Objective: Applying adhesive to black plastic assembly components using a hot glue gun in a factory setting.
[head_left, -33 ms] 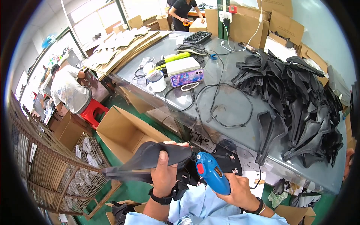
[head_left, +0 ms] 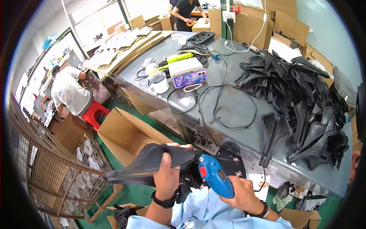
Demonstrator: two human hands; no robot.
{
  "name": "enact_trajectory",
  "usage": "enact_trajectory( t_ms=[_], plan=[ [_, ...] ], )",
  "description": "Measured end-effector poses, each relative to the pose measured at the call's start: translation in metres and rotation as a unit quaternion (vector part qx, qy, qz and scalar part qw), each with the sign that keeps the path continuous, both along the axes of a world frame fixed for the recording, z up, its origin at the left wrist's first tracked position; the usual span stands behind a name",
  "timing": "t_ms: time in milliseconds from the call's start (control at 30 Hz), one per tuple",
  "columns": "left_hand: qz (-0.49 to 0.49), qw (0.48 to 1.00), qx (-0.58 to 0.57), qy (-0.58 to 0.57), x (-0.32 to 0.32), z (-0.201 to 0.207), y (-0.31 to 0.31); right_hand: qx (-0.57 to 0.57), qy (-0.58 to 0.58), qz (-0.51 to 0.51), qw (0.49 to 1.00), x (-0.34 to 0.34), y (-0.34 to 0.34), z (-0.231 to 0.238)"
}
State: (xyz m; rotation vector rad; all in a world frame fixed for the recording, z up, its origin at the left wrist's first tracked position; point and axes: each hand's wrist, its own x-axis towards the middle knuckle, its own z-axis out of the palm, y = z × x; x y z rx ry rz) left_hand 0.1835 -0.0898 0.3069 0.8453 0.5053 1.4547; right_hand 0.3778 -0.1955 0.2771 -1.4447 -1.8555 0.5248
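In front of me my left hand (head_left: 167, 173) grips a black bicycle saddle cover (head_left: 152, 162), thumb on its upper face and fingers around behind. The cover's narrow end points left, and its wider end is toward the tool. My right hand (head_left: 241, 194) is closed around the handle of a blue handheld electric tool (head_left: 216, 176) with a red button. The tool's front end is at the cover's right edge; whether its tip touches cannot be made out. To the right, a large heap of similar black covers (head_left: 305, 103) lies on the grey table (head_left: 244, 135).
On the table are a black cable (head_left: 234, 128), a phone in a purple case (head_left: 189, 79), a white mug (head_left: 160, 86) and a black tray (head_left: 201, 37). Left stand an open cardboard box (head_left: 129, 131) and a wire cage (head_left: 57, 179). A person on a red stool (head_left: 95, 112) sits beyond.
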Motion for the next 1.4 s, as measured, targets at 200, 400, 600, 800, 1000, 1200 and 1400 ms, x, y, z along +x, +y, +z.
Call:
enact_trajectory(
  t_ms=[200,400,600,800,1000,1200,1400],
  plan=[
    [0.008,0.999,0.008,0.034,0.005,0.004,0.0,0.006,-0.019,0.018,1.0,0.003,0.001,0.003],
    [0.047,0.978,0.019,0.201,0.004,-0.006,-0.002,-0.001,-0.02,0.017,1.0,0.001,-0.001,0.0],
    [0.064,0.996,0.004,0.068,0.008,0.001,-0.004,0.001,-0.004,0.017,1.0,-0.001,0.0,-0.004],
    [0.088,0.994,-0.019,0.054,0.018,-0.006,-0.01,-0.026,0.032,0.021,0.999,-0.008,0.001,0.002],
    [0.06,0.996,-0.036,0.046,0.019,-0.007,-0.01,-0.053,0.077,0.017,0.995,-0.011,0.001,0.007],
    [0.024,0.985,-0.044,0.164,0.005,0.0,-0.004,-0.033,0.025,0.013,0.999,-0.006,0.0,0.004],
    [-0.082,0.922,0.019,0.378,-0.015,0.015,0.011,-0.002,-0.038,0.029,0.999,-0.002,0.001,0.007]
  ],
)
